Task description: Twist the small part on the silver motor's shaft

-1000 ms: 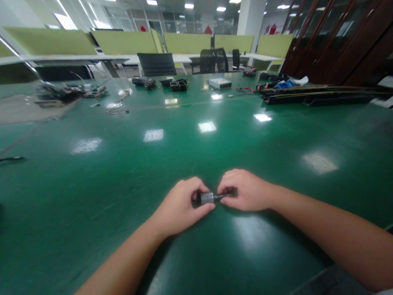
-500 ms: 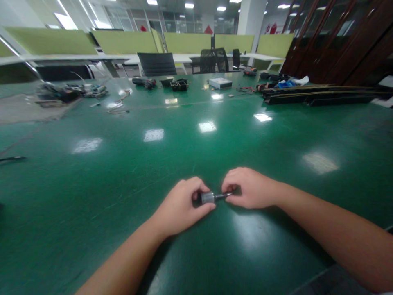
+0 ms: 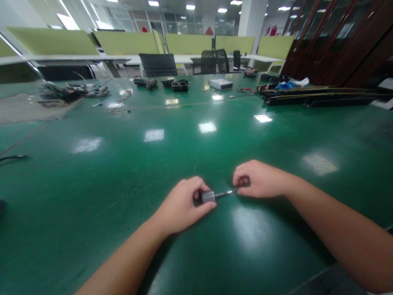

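Note:
My left hand is closed around the thick grey cylindrical handle of a screwdriver. Its thin dark shaft points right and ends in a bright silver tip. Just beyond that tip, my right hand pinches a small dark piece between thumb and forefinger. This piece is mostly covered by the fingers, and its exact kind is too small to make out. A narrow gap lies between it and the screwdriver's tip. Both hands are low over the green table.
Toward the far edge lie a white box-shaped device, black parts and long dark strips. Tangled electronics and a cable are at the far left. A thin black item sits at the left edge.
My right hand has moved right and slightly away from me, off the screwdriver's shaft, leaving its silver tip exposed. My left hand holds the screwdriver in nearly the same place.

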`<action>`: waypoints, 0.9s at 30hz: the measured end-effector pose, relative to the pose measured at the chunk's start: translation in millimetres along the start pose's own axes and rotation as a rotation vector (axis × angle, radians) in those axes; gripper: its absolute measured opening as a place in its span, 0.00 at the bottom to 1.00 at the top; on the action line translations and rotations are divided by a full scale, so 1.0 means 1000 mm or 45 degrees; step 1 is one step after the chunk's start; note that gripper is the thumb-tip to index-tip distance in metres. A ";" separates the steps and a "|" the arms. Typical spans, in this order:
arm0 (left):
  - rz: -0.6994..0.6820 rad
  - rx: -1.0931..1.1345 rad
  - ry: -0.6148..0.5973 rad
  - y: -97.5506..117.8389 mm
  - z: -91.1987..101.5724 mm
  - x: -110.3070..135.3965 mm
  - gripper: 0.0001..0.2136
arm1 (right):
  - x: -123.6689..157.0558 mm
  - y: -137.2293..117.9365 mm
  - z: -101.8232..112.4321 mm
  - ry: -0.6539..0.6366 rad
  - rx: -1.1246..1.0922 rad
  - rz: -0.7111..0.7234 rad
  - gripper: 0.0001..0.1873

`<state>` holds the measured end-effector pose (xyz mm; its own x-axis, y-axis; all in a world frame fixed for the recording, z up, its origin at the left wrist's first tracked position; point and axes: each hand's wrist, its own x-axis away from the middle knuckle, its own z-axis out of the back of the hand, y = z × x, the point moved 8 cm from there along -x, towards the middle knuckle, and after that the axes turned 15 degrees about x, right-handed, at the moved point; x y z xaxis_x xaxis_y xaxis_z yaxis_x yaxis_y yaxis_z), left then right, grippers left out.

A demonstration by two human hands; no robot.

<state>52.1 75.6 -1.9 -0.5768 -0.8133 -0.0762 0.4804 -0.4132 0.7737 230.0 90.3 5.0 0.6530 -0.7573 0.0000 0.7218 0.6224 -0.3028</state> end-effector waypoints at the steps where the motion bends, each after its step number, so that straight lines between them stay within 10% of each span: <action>1: 0.000 -0.001 0.002 0.000 0.000 0.000 0.10 | 0.000 -0.001 0.000 -0.006 -0.007 0.009 0.04; 27: -0.022 0.066 0.032 0.001 -0.003 -0.007 0.15 | -0.012 -0.035 -0.013 0.210 -0.107 0.154 0.09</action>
<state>58.8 79.8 -2.1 -0.5674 -0.8167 -0.1048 0.4357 -0.4058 0.8034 194.5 75.1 3.3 0.6827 -0.7043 -0.1949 0.6141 0.6975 -0.3693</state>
